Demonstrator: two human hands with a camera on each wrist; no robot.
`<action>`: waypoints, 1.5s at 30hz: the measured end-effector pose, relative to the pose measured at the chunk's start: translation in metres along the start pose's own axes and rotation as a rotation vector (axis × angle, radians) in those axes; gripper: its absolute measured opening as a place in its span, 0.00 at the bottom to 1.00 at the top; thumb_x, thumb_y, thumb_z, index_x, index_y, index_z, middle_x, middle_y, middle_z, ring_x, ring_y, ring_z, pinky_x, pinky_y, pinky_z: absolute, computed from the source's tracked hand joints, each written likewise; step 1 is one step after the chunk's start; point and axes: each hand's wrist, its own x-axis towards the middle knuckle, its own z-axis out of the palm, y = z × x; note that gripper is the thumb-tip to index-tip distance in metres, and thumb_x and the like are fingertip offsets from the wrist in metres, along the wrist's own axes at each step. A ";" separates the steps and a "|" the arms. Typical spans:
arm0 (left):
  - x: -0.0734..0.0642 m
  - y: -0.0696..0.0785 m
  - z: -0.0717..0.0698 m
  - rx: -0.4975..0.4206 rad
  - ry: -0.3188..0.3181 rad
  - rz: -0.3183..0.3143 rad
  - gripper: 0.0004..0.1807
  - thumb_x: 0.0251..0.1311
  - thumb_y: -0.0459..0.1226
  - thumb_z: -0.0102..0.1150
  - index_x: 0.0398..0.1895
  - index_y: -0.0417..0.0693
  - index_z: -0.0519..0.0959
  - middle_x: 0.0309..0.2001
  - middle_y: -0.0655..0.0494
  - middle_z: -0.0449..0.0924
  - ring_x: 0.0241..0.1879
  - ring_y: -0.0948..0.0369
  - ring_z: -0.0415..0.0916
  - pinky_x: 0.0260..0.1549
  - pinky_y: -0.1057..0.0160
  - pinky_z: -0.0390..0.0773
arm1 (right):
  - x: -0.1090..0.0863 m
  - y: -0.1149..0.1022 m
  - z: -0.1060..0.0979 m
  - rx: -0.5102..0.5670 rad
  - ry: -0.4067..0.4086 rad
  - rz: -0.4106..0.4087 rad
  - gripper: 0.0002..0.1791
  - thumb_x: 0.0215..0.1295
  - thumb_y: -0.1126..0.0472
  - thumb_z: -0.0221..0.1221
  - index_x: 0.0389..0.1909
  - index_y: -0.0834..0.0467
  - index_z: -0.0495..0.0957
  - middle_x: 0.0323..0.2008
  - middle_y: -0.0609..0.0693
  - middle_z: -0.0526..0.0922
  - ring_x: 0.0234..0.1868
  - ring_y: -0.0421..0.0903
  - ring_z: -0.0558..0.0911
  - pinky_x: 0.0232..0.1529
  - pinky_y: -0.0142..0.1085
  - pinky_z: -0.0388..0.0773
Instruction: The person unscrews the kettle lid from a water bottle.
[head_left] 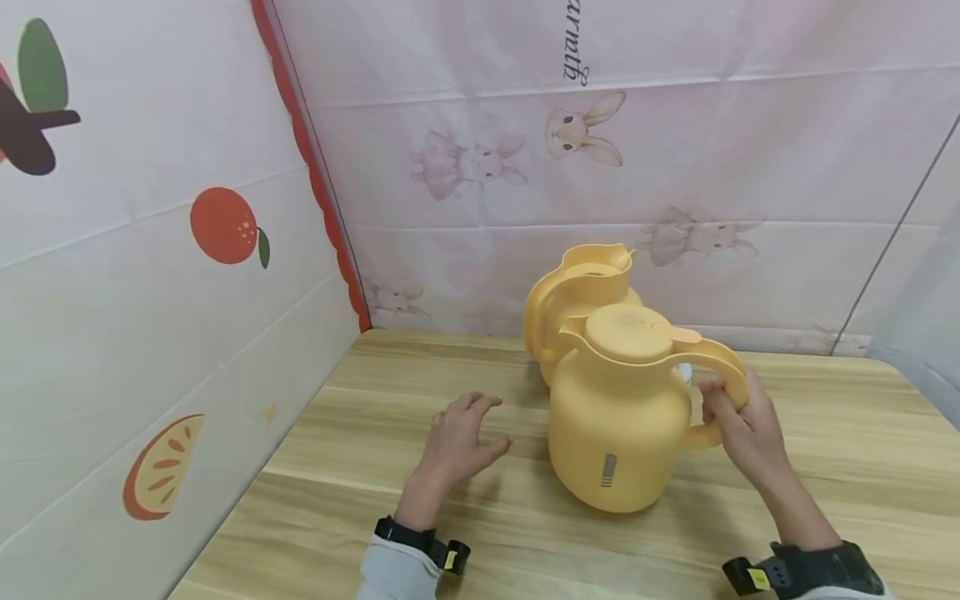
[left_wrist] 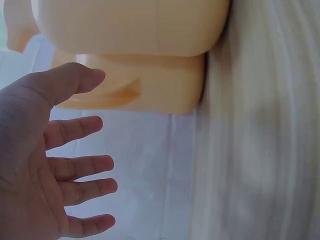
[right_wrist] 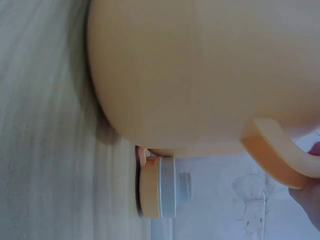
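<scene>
A yellow thermos jug (head_left: 618, 417) with a round lid (head_left: 628, 333) stands upright in the middle; whether its base touches the table, I cannot tell. My right hand (head_left: 750, 429) grips its handle (head_left: 723, 367), fingers curled round it. To the left of the jug, my left hand (head_left: 459, 442) hangs with spread fingers and holds nothing; in the left wrist view its thumb (left_wrist: 82, 79) shows in front of the jugs. Behind stands a second yellow jug (head_left: 581, 283) with an open top, partly hidden by the first.
A yellow and white lid (right_wrist: 159, 187) lies on the wooden table (head_left: 847, 450) behind the front jug, mostly hidden in the head view. A printed cloth wall (head_left: 480, 258) closes off the back, and another (head_left: 225, 333) runs along the left edge.
</scene>
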 end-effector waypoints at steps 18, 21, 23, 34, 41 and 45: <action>0.029 0.038 -0.028 -0.027 0.112 0.200 0.25 0.51 0.46 0.61 0.53 0.49 0.76 0.54 0.47 0.73 0.54 0.52 0.70 0.46 0.44 0.67 | 0.001 0.003 0.006 0.007 0.027 0.026 0.04 0.70 0.66 0.46 0.35 0.63 0.62 0.19 0.53 0.69 0.20 0.43 0.69 0.21 0.31 0.68; 0.035 0.045 -0.030 -0.033 0.139 0.245 0.25 0.52 0.46 0.61 0.54 0.49 0.75 0.53 0.50 0.74 0.52 0.55 0.70 0.46 0.46 0.69 | 0.000 0.003 0.005 -0.001 0.030 0.031 0.05 0.71 0.65 0.46 0.35 0.62 0.62 0.19 0.53 0.69 0.20 0.43 0.69 0.20 0.32 0.67; 0.038 0.049 -0.031 -0.044 0.161 0.272 0.25 0.52 0.46 0.62 0.53 0.49 0.75 0.52 0.50 0.74 0.52 0.56 0.70 0.44 0.47 0.69 | 0.000 0.003 0.004 0.000 0.031 0.033 0.06 0.71 0.64 0.46 0.35 0.62 0.61 0.18 0.53 0.69 0.20 0.43 0.69 0.19 0.32 0.66; 0.054 0.070 -0.037 -0.107 0.285 0.405 0.24 0.51 0.46 0.60 0.50 0.42 0.77 0.51 0.46 0.75 0.50 0.54 0.72 0.40 0.48 0.73 | 0.000 0.002 0.003 0.027 0.034 0.049 0.05 0.70 0.67 0.46 0.34 0.62 0.61 0.18 0.52 0.69 0.20 0.43 0.69 0.20 0.32 0.67; 0.059 0.081 -0.041 -0.152 0.291 0.407 0.22 0.50 0.46 0.63 0.47 0.45 0.77 0.48 0.50 0.75 0.46 0.58 0.72 0.40 0.53 0.72 | 0.000 0.001 0.004 0.036 0.030 0.061 0.06 0.71 0.64 0.46 0.35 0.62 0.60 0.19 0.52 0.69 0.21 0.43 0.69 0.21 0.32 0.67; 0.064 0.091 -0.045 -0.157 0.334 0.427 0.23 0.49 0.47 0.65 0.47 0.45 0.76 0.43 0.53 0.74 0.41 0.60 0.71 0.35 0.58 0.70 | 0.000 0.000 0.004 0.033 0.032 0.063 0.05 0.70 0.66 0.45 0.35 0.62 0.61 0.19 0.52 0.68 0.21 0.43 0.68 0.22 0.32 0.68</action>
